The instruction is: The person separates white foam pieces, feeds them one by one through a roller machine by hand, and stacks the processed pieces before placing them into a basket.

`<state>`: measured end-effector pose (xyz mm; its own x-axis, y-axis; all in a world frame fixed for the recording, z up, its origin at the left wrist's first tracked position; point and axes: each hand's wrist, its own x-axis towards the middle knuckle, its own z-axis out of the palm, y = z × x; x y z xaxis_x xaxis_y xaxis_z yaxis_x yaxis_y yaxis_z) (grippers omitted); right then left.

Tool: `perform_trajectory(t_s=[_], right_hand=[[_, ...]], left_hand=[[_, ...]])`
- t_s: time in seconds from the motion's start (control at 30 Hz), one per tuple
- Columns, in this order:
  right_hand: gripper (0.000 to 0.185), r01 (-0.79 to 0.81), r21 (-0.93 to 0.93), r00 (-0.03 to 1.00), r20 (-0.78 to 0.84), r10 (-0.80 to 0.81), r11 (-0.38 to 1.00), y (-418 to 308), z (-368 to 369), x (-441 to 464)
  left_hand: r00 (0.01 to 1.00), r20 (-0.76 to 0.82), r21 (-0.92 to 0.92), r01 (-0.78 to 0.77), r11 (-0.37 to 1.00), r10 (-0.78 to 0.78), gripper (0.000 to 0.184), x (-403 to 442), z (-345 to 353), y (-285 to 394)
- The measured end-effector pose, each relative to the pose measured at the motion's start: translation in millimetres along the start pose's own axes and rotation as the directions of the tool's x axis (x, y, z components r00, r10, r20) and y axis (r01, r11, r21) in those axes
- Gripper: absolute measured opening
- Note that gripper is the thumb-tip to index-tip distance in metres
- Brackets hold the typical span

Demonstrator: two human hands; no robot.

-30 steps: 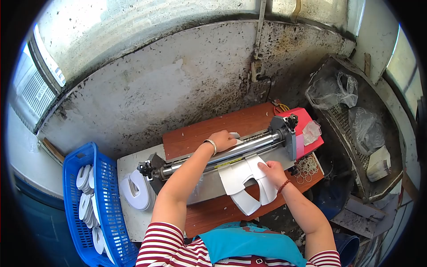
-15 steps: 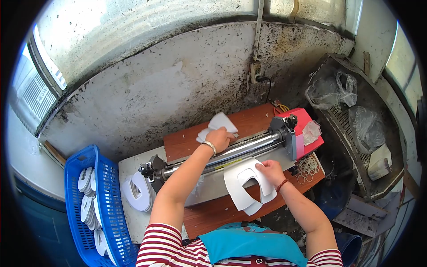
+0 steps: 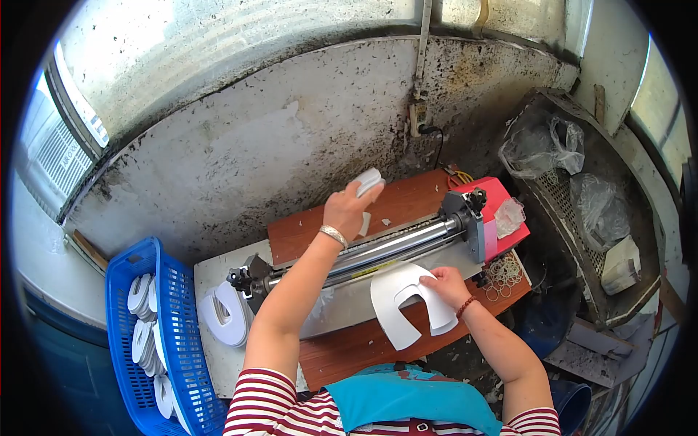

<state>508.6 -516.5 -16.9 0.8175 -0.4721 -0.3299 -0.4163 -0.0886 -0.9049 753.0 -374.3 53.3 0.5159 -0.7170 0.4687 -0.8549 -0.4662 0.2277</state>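
Note:
My left hand (image 3: 347, 211), with a bracelet at the wrist, is raised behind the roller machine (image 3: 378, 245) and grips folded white pieces (image 3: 368, 180). My right hand (image 3: 446, 285), in front of the rollers, pinches the right side of a white U-shaped sheet (image 3: 395, 299). The sheet's open end points toward me, and its upper edge lies near the machine's front plate. A stack of similar white U-shaped pieces (image 3: 224, 314) rests to the left of the machine.
A blue basket (image 3: 190, 356) with more white pieces stands at the left. Rubber bands (image 3: 503, 276) lie right of the machine, beside a red box (image 3: 515, 236). Plastic bags (image 3: 600, 211) sit on a dirty rack at the right. A stained wall (image 3: 240, 138) rises behind.
My left hand moved back from the rollers and lifted the white pieces, which now look folded together. My right hand kept hold of the U-shaped sheet, whose layers now look more aligned.

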Motion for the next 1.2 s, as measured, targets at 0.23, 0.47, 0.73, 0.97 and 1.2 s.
perform_trajectory(t_s=[0.23,0.47,0.73,0.97,1.2], right_hand=[[0.034,0.083,-0.073,0.993,-0.08,-0.088,0.994,-8,4,13],[0.03,-0.042,0.076,0.998,0.046,0.039,0.996,1,-11,-11],[0.024,0.087,0.014,0.992,-0.098,-0.085,0.996,-3,7,7],[0.021,0.159,-0.133,0.963,-0.196,-0.184,0.978,-3,11,15],[0.017,-0.009,0.127,1.0,-0.013,0.011,0.992,-3,-4,-28]], left_hand=[[0.778,0.627,-0.189,0.188,0.964,-0.029,0.029,-6,50,1],[0.939,0.218,-0.4,0.335,0.853,-0.267,0.037,7,13,-15],[0.993,0.081,-0.026,-0.078,0.997,0.08,0.033,-8,7,-18],[0.743,0.667,-0.124,0.177,0.976,-0.05,0.036,-5,41,0],[0.903,0.399,-0.304,0.295,0.906,-0.16,0.03,7,27,-33]])
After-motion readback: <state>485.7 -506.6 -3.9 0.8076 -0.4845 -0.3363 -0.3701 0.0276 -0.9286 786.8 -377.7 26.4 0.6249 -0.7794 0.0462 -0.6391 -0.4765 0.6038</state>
